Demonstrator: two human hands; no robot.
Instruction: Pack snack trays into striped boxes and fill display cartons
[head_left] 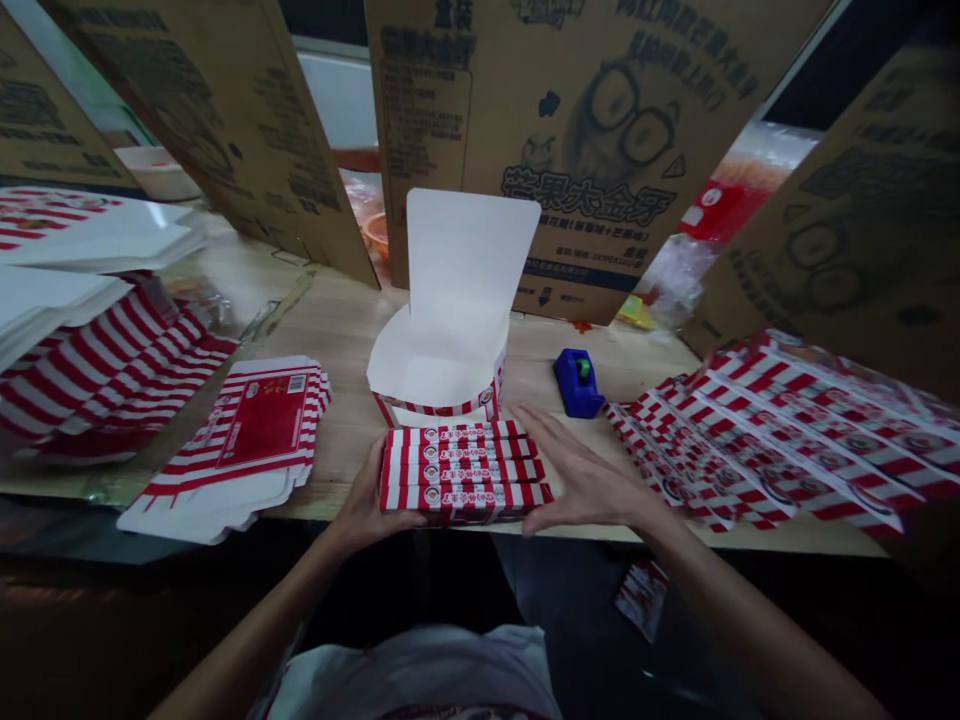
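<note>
Four striped packs between two cupped hands

The striped packs lie stacked at six o'clock of the open carton. They look light, stiff and smooth, liable to slide over each other and crush at the corners; both short ends seem the best hold. At nine o'clock, the left hand clasps one end, thumb along the front. At three o'clock, the right hand curves loosely, half open; whether it presses, I cannot tell.

In dim light, tall cardboard panels back a pale wooden table over a dark floor.
</note>
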